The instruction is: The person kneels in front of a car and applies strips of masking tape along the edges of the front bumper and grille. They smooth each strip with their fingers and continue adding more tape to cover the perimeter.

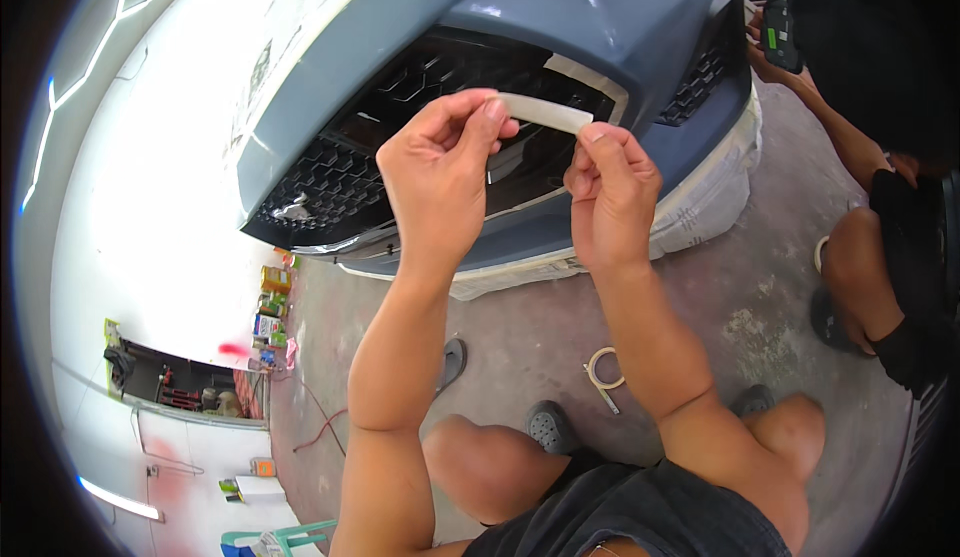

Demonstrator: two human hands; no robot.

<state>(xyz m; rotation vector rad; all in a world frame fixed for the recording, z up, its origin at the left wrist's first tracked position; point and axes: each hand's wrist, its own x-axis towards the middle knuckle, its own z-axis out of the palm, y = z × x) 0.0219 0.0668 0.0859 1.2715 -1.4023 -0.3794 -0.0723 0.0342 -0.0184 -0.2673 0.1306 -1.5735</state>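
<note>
Holding a tape strip [543, 112] before a car bumper [575, 12], our left hand [440, 172] pinching one end, our right hand [615, 192] pinching the other, tape roll [589, 369] on the floor [530, 352].

Tape strip [545, 114] before bumper [590, 32]

I see two working hands, left hand [440, 167] and right hand [615, 192], one tape strip [545, 113], one car front [620, 17], one co-worker [870, 47], and now one tape roll [588, 368], plus one half-hidden pale ring [819, 254] I can't identify!
</note>
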